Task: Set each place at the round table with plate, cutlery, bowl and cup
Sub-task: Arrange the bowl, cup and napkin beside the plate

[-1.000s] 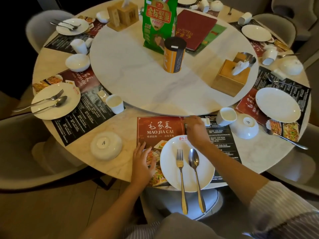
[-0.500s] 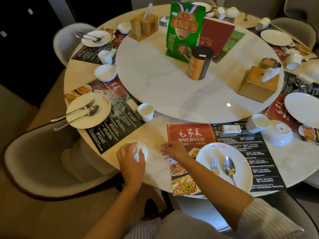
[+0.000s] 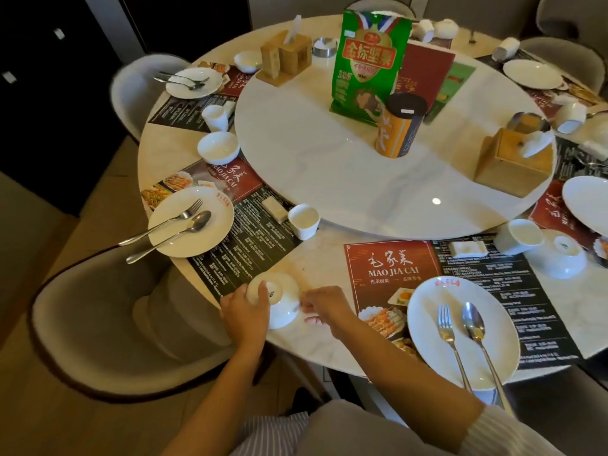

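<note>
An upturned white bowl (image 3: 283, 311) sits tilted on the bare marble of the round table (image 3: 316, 258), between two place mats near the front edge. My left hand (image 3: 245, 315) grips its left side and foot. My right hand (image 3: 327, 309) pinches its right rim. To the right lies a plate (image 3: 427, 327) with a fork (image 3: 447, 330) and a spoon (image 3: 473, 324) on a red and black mat (image 3: 391, 264). The place on the left has a plate (image 3: 210, 232) with cutlery and a white cup (image 3: 304, 222).
A marble turntable (image 3: 329, 166) carries a green bag (image 3: 368, 60), an orange can (image 3: 398, 126) and wooden tissue boxes (image 3: 513, 162). A cup (image 3: 518, 236) and an upturned bowl (image 3: 559, 258) stand at right. A grey chair (image 3: 98, 324) is below the left place.
My view swung left. My left hand left the mat and took hold of the upturned bowl. My right hand came off the near plate to the bowl's right rim.
</note>
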Available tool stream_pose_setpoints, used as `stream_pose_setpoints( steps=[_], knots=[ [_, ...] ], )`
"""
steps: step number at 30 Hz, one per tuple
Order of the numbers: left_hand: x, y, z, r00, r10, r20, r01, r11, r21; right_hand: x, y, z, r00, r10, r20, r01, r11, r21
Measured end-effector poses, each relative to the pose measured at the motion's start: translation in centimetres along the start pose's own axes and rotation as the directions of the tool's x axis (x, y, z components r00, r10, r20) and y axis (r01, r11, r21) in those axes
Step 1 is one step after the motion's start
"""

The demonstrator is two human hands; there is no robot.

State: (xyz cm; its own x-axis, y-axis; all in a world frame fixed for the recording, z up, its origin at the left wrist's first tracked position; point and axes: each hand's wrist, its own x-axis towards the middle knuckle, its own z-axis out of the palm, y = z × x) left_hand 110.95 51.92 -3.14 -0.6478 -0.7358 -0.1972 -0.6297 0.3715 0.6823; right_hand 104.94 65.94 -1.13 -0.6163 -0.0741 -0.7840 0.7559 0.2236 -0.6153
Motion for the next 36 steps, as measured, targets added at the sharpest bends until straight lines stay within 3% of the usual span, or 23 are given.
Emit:
stream_pose_setpoints(
  steps=[4, 8, 15, 17, 20, 23, 25, 31, 36],
  knots=[
    [0.2, -0.4, 0.0, 0.998, 0.003, 0.057, -0.004, 1.000, 0.024, -0.4, -0.3, 0.3, 0.997, 0.061, -0.038, -0.059, 0.996, 0.064],
    [0.6, -0.1, 0.3, 0.989, 0.062, 0.133, -0.070, 0.996, 0.050, -1.0, -1.0, -0.6, 0.993, 0.092, 0.078, -0.104, 0.980, 0.171],
    [0.5, 2.3, 0.9, 0.938, 0.185, 0.294, -0.142, 0.977, -0.162, -2.1, -1.9, -3.0, 0.966, -0.102, 0.239, 0.004, 0.926, 0.377],
    [0.9, 2.9, 1.1, 0.926, 0.155, 0.343, -0.082, 0.973, -0.218, -2.4, -2.3, -4.1, 0.944, -0.181, 0.275, 0.091, 0.947, 0.309],
    [1.5, 4.6, 1.0, 0.901, 0.032, 0.433, 0.117, 0.943, -0.313, -3.1, -2.7, -5.3, 0.901, -0.329, 0.281, 0.320, 0.944, 0.080],
    [2.0, 6.3, 0.6, 0.800, -0.078, 0.595, 0.347, 0.869, -0.352, -3.5, -2.8, -6.3, 0.845, -0.476, 0.244, 0.518, 0.841, -0.154],
    [2.2, 6.9, 0.8, 0.755, -0.100, 0.648, 0.400, 0.854, -0.334, -3.5, -2.6, -7.0, 0.798, -0.553, 0.240, 0.603, 0.735, -0.311],
    [1.5, 8.3, 3.1, 0.720, -0.032, 0.693, 0.380, 0.854, -0.356, -2.4, -1.1, -10.2, 0.673, -0.710, 0.207, 0.676, 0.477, -0.562],
    [-0.1, 9.3, 5.4, 0.731, 0.004, 0.682, 0.387, 0.821, -0.420, -1.1, 0.5, -12.1, 0.683, -0.731, -0.008, 0.609, 0.576, -0.545]
  ],
)
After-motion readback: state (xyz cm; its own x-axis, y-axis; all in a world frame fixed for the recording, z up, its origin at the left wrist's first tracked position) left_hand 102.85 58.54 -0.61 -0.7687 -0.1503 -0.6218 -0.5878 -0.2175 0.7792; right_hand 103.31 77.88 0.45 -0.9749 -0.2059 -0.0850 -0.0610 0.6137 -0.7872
